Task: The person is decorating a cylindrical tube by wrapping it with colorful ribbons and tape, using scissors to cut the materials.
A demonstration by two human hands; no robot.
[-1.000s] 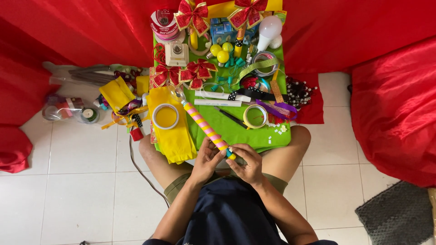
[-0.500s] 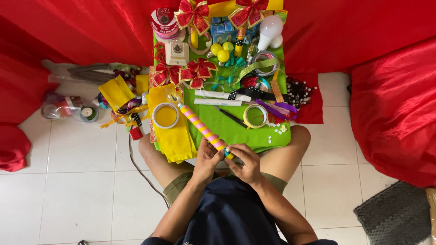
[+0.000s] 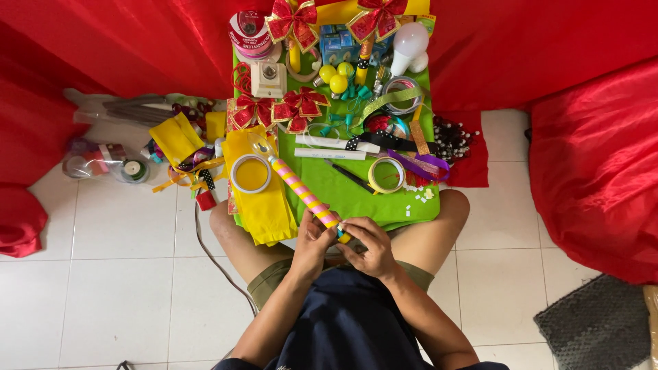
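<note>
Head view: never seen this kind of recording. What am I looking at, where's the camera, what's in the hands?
There is no machine here. A person sits on a tiled floor, and the one camera is worn on their head, looking straight down at their lap. Both hands meet at the near end of a stick wrapped in pink and yellow stripes: the left hand grips it from the side, and the right hand works at its tip. The stick slants up over a green board across their legs. On the board lie red bows, yellow tape rolls, ribbons, small yellow balls and a white bulb. Red cloth surrounds it.
</note>
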